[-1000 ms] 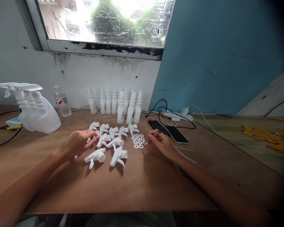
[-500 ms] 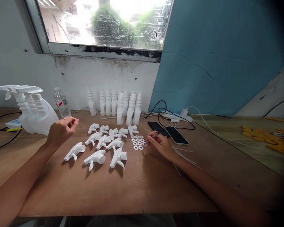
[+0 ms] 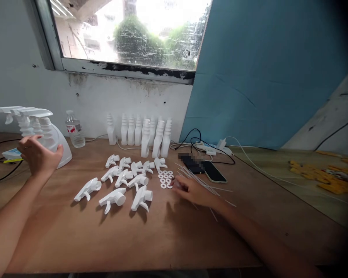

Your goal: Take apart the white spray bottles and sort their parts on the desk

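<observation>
My left hand (image 3: 39, 156) is raised in front of the white spray bottles (image 3: 64, 148) at the left, thumb and fingers apart; whether it touches them I cannot tell. My right hand (image 3: 193, 191) is low over the table, fingers curled together at the edge of a cluster of flat white ring washers (image 3: 161, 180). What sits between those fingers, if anything, is hidden. Several white trigger spray heads (image 3: 113, 199) lie in loose rows between the hands. Thin white tubes (image 3: 210, 188) lie partly behind and under my right hand.
White bottles without spray heads (image 3: 145, 139) stand along the wall. A clear water bottle (image 3: 77, 135) is left of them. Phones (image 3: 215, 172), black cables (image 3: 197, 141) and a power strip (image 3: 229, 150) lie at the back right.
My left hand has moved left to the spray bottles and its fingers have spread. The right hand has turned and come lower by the washers; the thin stick seen in it earlier no longer shows.
</observation>
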The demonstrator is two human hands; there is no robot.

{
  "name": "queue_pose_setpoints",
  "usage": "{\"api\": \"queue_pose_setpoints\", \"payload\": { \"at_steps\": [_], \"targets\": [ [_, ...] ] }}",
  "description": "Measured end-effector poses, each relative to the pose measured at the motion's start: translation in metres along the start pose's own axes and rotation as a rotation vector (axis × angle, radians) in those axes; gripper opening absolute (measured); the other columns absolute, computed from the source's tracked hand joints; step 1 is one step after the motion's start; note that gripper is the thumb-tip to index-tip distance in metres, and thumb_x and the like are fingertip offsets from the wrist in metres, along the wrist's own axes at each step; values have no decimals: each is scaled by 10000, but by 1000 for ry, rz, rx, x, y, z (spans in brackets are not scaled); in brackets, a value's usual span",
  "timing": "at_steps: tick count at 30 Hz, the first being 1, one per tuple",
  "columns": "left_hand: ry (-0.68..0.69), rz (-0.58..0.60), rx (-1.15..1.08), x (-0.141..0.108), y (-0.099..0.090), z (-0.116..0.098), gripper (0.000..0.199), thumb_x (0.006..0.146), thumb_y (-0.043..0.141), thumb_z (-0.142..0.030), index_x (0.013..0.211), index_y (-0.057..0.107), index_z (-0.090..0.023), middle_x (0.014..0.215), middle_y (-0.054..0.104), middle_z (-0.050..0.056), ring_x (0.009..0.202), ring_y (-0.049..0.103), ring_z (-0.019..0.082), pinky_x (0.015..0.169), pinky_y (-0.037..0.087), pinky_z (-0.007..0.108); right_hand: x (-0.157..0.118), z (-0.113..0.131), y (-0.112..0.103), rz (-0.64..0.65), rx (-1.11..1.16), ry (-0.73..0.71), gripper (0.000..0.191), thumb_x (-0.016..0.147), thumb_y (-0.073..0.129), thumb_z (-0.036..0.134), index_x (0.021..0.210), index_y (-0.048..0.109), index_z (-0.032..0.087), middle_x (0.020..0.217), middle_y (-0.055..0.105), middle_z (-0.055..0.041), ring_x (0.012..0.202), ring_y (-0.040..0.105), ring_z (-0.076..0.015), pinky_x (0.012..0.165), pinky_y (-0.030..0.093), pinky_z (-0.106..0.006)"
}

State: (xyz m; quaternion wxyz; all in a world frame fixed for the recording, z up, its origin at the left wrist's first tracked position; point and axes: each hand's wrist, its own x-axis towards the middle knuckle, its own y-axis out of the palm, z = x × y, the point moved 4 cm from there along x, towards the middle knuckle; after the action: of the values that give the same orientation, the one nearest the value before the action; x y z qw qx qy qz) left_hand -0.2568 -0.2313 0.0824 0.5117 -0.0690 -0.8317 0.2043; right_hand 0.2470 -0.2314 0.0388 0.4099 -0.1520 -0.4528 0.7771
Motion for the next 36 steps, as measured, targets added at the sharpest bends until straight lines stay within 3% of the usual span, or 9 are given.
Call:
{"api": "queue_pose_setpoints", "payload": {
  "at_steps": [6,15,22,25,30,36],
  "targets": [
    [-112,78,-5,-4,21,26,868,581,708,-397,1295,340,-68,1320,392,235,1233,388,402,991,352,526,-3,9,20,175,-181,-58,321,862,532,375,1137,578,216,750,579,-5,671,495,-119,577,312,-210],
    [-180,150,56,-8,26,37,836,602,703,-412,1280,324,-102,1321,399,247,1219,402,422,945,392,543,-3,12,22,221,-206,-122,276,880,515,388,1098,597,240,667,542,20,628,499,-106,594,322,-211],
    [-229,173,78,-10,29,46,834,631,671,-490,1289,345,-94,1252,502,235,1140,479,428,867,443,557,-4,8,24,216,-223,-151,293,891,504,390,1128,596,245,711,577,6,655,506,-115,621,332,-218],
    [-235,192,103,-9,28,46,813,630,675,-517,1271,402,-97,1247,517,229,1138,499,414,873,446,547,-4,8,23,215,-238,-156,297,892,503,388,1136,598,250,746,597,-3,686,518,-123,634,337,-220],
    [-210,238,130,-8,27,37,588,647,661,-515,1095,571,-145,1198,563,181,1121,539,366,885,466,474,-4,10,22,218,-205,-142,305,890,512,405,1135,602,247,717,583,3,659,519,-117,623,342,-216],
    [-150,132,-31,-14,12,-7,556,658,665,-485,1098,514,-181,1009,641,98,930,624,313,744,512,392,-3,8,19,87,-120,-125,285,894,505,419,1002,665,210,690,603,-12,651,539,-125,627,374,-234]
  ]
}}
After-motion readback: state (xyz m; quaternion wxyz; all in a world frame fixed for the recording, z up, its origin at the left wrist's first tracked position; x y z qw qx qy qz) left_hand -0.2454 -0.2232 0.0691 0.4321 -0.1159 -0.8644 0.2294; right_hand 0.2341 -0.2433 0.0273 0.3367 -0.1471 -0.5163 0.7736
